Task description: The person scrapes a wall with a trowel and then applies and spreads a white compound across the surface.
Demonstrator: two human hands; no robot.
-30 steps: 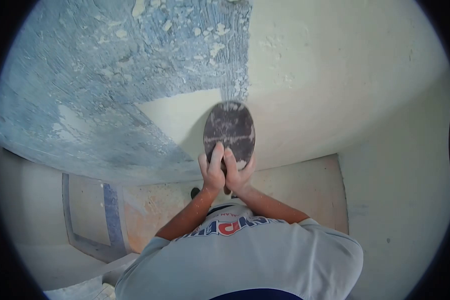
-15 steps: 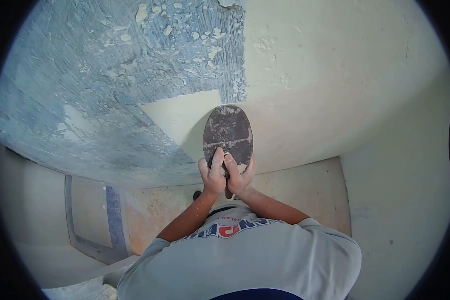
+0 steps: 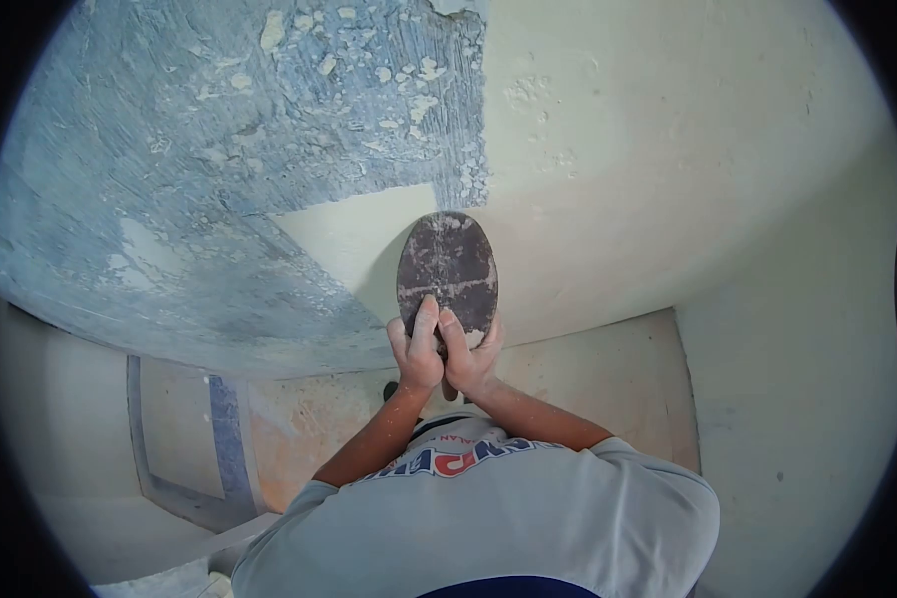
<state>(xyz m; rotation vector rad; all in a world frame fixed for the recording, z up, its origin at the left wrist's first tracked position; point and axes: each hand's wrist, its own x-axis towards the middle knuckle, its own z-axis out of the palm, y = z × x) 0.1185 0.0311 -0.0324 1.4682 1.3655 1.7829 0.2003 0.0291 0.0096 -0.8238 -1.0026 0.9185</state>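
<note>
Both of my hands grip a dark oval plate-like tool point(image 3: 448, 259) by its lower end. Its face is scuffed and dusted with pale powder. My left hand point(image 3: 418, 349) has its thumb pressed on the face, fingers curling round the left edge. On the opposite edge, my right hand point(image 3: 471, 354) mirrors that hold, its thumb close beside the other. A short brown stub point(image 3: 450, 390) pokes out below the hands. The tool's upper end overlaps a smooth cream patch point(image 3: 364, 224) of the wall point(image 3: 608, 219). White dust coats my fingers.
Rough blue-grey surface point(image 3: 219, 169) with pale flecks covers the wall's left part. Cream coating lies to the right. Underneath is a stained floor point(image 3: 588, 369), with a blue-bordered panel point(image 3: 179, 424) at lower left. A side wall point(image 3: 777, 409) bounds the right.
The oval tool and both hands have shifted slightly left, and the whole view has moved a little with them. The grip is the same.
</note>
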